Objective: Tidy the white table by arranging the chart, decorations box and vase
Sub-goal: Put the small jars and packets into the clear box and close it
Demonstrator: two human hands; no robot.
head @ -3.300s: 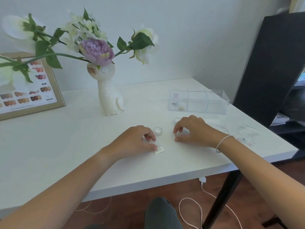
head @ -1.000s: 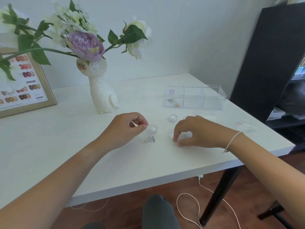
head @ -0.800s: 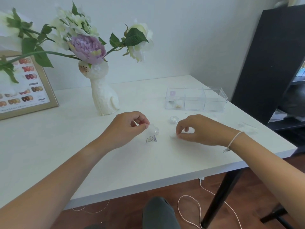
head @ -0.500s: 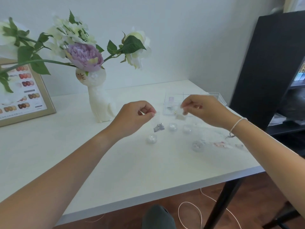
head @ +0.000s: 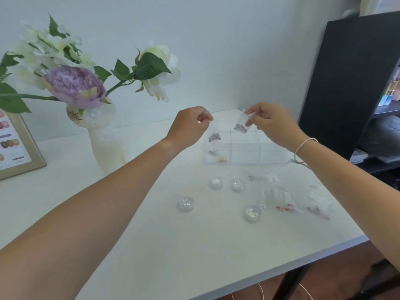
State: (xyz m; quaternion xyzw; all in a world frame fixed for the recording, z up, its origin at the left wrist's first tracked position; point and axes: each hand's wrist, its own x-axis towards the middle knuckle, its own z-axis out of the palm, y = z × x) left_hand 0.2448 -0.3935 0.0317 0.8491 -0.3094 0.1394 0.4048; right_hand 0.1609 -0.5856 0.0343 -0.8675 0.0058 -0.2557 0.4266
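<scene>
Left hand: the left hand (head: 190, 124) is raised over the left end of the decorations box (head: 245, 148), fingers pinched on the top of a small clear bag (head: 214, 135) with silvery bits hanging at its bottom.
Right hand: the right hand (head: 270, 124) is lifted above the box's back wall, thumb and fingers pinching a second clear bag (head: 242, 123) of silvery bits; a white cord sits on that wrist.
Decorations box: clear, divided into compartments, standing near the desk's right rear corner; small pieces lie in its left compartments, the others look bare.
Vase: the white cat-shaped vase (head: 104, 139) stands upright left of the box, well apart from it, with flowers (head: 75, 85) spreading wide overhead.
Chart: the framed chart (head: 15, 148) leans at the far left, cut off by the picture's edge.
Loose items: four round clear pots (head: 186, 204) and several flat clear packets (head: 279, 197) lie between the box and the desk's front edge, the packets close to the right edge.
Desk: the white desk (head: 151, 245) has a broad bare stretch at front left and centre.
Right side: a dark cabinet (head: 346, 79) stands just beyond the desk's right edge.
</scene>
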